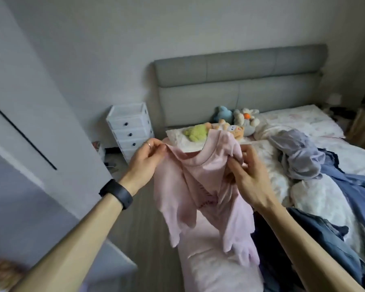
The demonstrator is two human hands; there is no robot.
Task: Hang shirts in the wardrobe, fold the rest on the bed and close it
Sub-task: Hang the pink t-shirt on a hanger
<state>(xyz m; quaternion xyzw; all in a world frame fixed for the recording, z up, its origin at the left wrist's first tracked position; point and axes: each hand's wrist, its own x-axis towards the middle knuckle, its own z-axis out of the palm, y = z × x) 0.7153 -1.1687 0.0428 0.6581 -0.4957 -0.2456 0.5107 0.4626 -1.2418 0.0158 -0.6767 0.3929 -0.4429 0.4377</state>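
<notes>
Holding shirt (198,186) up mid-frame over bed (198,275) edge. Hangs 12 to 6, collar up, hem down. Pinched at collar's 9 o'clock by left hand (145,159), fingers curled on one shoulder; gripped at 3 o'clock by right hand (249,178), fingers curled round bunched cloth. Equally near. Probably needs spreading rightward before hanging.

Shows two bare forearms, the left forearm (72,245) and the right forearm (303,245), uncovered from wrist to the lower edge of the view. Wears a wide black wristband (116,193) close round the left wrist, matte and smooth, with a flat, broader section on top. Wears a thin, light-coloured ring (148,145) on a finger of the left hand (144,163). Leaves the right hand (249,178) bare.
</notes>
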